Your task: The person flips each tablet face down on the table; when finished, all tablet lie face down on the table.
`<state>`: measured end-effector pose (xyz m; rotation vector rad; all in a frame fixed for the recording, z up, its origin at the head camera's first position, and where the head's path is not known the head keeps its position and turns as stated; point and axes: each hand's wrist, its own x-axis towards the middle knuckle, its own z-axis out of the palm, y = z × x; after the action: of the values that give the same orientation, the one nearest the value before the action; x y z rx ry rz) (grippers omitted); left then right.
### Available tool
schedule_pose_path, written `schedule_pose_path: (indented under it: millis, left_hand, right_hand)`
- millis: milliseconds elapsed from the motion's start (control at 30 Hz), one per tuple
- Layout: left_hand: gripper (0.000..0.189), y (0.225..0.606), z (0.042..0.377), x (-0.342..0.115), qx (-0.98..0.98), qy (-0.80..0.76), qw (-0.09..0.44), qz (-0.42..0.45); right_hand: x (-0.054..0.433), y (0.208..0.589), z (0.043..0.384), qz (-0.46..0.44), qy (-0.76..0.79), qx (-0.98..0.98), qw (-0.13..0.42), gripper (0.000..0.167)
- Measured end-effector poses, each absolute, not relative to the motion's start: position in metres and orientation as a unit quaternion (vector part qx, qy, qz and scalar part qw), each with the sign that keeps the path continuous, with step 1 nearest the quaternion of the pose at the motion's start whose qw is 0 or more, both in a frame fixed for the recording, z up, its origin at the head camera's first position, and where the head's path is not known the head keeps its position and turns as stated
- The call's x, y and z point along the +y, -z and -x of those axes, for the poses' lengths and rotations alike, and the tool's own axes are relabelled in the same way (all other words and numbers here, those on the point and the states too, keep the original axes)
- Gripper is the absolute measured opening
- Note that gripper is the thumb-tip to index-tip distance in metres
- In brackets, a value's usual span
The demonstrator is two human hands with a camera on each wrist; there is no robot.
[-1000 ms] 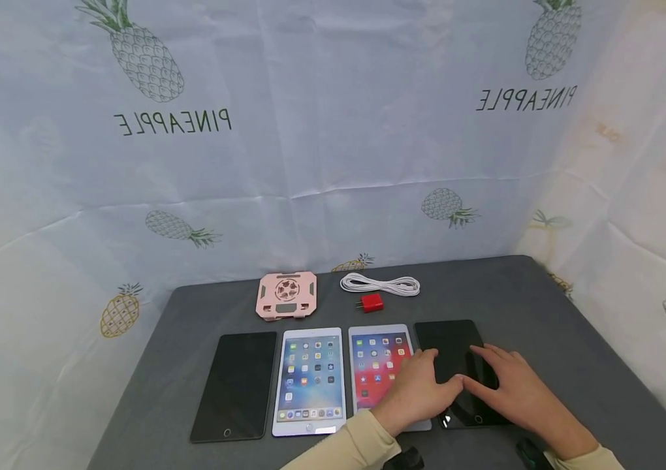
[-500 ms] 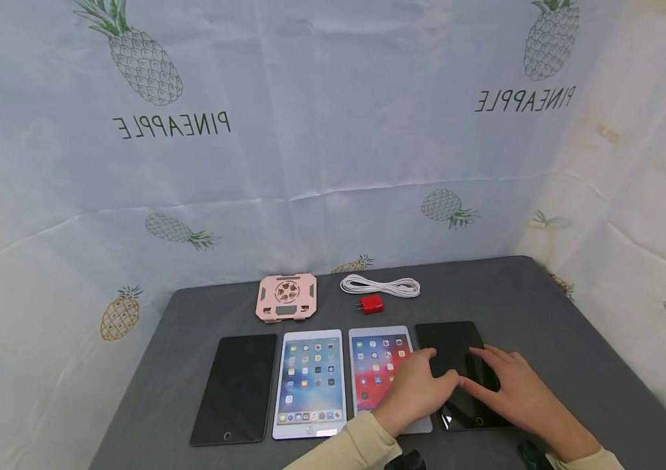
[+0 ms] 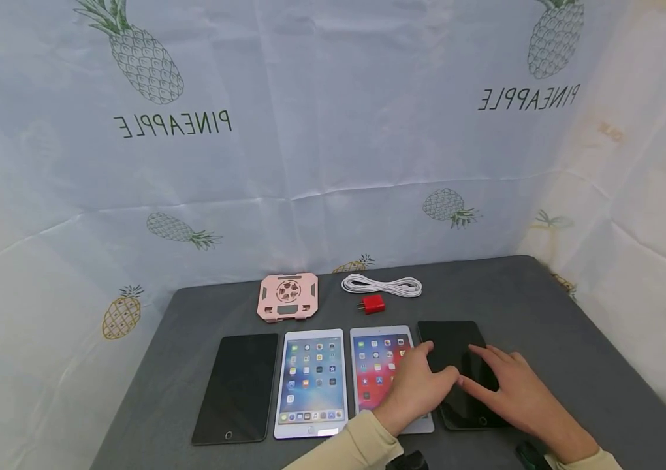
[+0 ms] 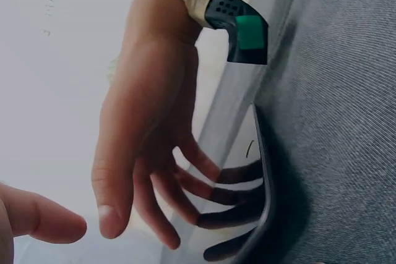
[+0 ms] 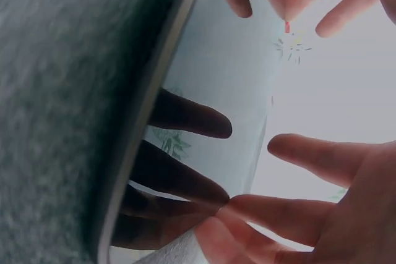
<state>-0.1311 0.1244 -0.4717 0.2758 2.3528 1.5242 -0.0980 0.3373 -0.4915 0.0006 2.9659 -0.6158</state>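
A black tablet with a dark screen lies flat at the right end of a row of tablets. My right hand is over its right side with fingers spread; in the left wrist view some fingertips of that hand meet their reflections in the glossy screen. My left hand is over the tablet's left edge and partly hides the white tablet with the red-blue screen. The two thumb tips are close together; the head view cannot show whether they touch. Neither hand grips anything.
A white tablet with a lit blue screen and another black tablet lie to the left. Behind them on the grey table are a pink bracket-like stand, a red plug adapter and a coiled white cable.
The left hand's fingertips have shifted slightly, up and a little left in the head view. The right hand and the tablets stay in place.
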Motion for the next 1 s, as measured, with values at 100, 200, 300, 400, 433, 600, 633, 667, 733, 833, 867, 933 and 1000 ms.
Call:
schedule_pose_path:
  millis: [100,200,300,400,433,600,633,667,733,833,867,933,1000]
  left_hand:
    - [0.073,0.468,0.131,0.124,0.816,-0.545,0.168,-0.094]
    - [0.074,0.466,0.132,0.122,0.809,-0.558,0.162,-0.093]
    - [0.075,0.465,0.134,0.118,0.793,-0.581,0.156,-0.096]
    - [0.074,0.461,0.136,0.114,0.779,-0.6,0.153,-0.102]
    - [0.074,0.459,0.137,0.112,0.775,-0.604,0.156,-0.1]
    - [0.072,0.451,0.138,0.109,0.776,-0.606,0.157,-0.085]
    - [0.073,0.45,0.138,0.108,0.777,-0.605,0.158,-0.079]
    - [0.073,0.448,0.137,0.108,0.777,-0.604,0.159,-0.075]
    - [0.073,0.446,0.137,0.107,0.775,-0.606,0.163,-0.068]
    - [0.074,0.444,0.137,0.106,0.77,-0.611,0.173,-0.063]
    - [0.073,0.443,0.137,0.105,0.767,-0.613,0.176,-0.064]
    - [0.072,0.442,0.138,0.104,0.763,-0.617,0.182,-0.065]
    - [0.071,0.44,0.139,0.101,0.761,-0.618,0.186,-0.067]
  right_hand:
    - [0.335,0.491,0.099,-0.004,0.207,0.976,0.063,0.087]
    - [0.331,0.49,0.099,-0.007,0.215,0.974,0.075,0.091]
    - [0.327,0.489,0.099,-0.01,0.226,0.97,0.088,0.093]
    - [0.323,0.487,0.099,-0.013,0.234,0.967,0.098,0.095]
    - [0.322,0.486,0.1,-0.014,0.235,0.967,0.099,0.095]
    - [0.317,0.484,0.102,-0.011,0.248,0.963,0.103,0.095]
    - [0.317,0.484,0.102,-0.009,0.25,0.963,0.104,0.095]
    - [0.316,0.484,0.102,-0.008,0.254,0.962,0.105,0.094]
    - [0.315,0.484,0.103,-0.006,0.257,0.961,0.106,0.094]
    - [0.314,0.484,0.103,-0.005,0.26,0.96,0.106,0.093]
    - [0.313,0.484,0.103,-0.005,0.261,0.959,0.106,0.093]
    - [0.311,0.483,0.104,-0.004,0.265,0.958,0.106,0.093]
    - [0.308,0.482,0.106,0.0,0.27,0.957,0.106,0.092]
